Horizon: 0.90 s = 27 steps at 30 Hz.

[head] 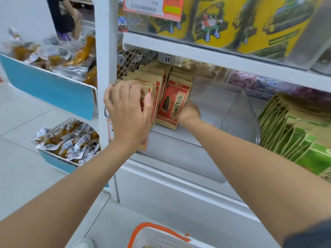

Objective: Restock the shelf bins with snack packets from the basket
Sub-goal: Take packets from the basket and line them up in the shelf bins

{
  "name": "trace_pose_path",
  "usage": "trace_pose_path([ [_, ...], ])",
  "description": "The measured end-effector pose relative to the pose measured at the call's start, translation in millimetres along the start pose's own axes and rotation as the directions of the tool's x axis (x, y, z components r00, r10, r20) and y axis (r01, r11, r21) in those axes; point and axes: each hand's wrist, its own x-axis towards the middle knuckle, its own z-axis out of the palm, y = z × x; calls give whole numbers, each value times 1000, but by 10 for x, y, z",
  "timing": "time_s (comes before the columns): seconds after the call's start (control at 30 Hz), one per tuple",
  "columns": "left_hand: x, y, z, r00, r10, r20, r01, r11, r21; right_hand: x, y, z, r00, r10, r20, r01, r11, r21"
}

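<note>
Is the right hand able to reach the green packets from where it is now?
Probably not straight across: the right hand pinches the red packet, and the clear divider stands between it and the green packets. Going round its front looks free.

The white middle shelf [179, 138] carried red seed packets [172, 104] standing on edge at its left end. A clear divider [240, 113] stood to their right, with green packets [295, 136] packed upright beyond it. The upper shelf [215, 58] held yellow packs [215, 20]. On the floor [26, 167] stood a white basket [161, 238] with an orange handle.
</note>
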Motion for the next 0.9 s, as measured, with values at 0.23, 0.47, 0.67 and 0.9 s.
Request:
trace_pose_path([
  [0.23,0,7,5,1000,5,-15,-5,1000,-8,9,36,-11,992,-43,-121,52,996,74],
  [0.47,-7,5,28,999,9,-31,-10,1000,-10,23,80,22,986,-81,-143,92,993,72],
  [0.67,-12,1,28,999,13,-51,-14,1000,-21,50,106,24,996,-41,-85,46,997,55],
  [0.9,-15,-9,40,998,20,-51,-21,999,-24,33,130,56,977,-141,-158,135,990,-48],
])
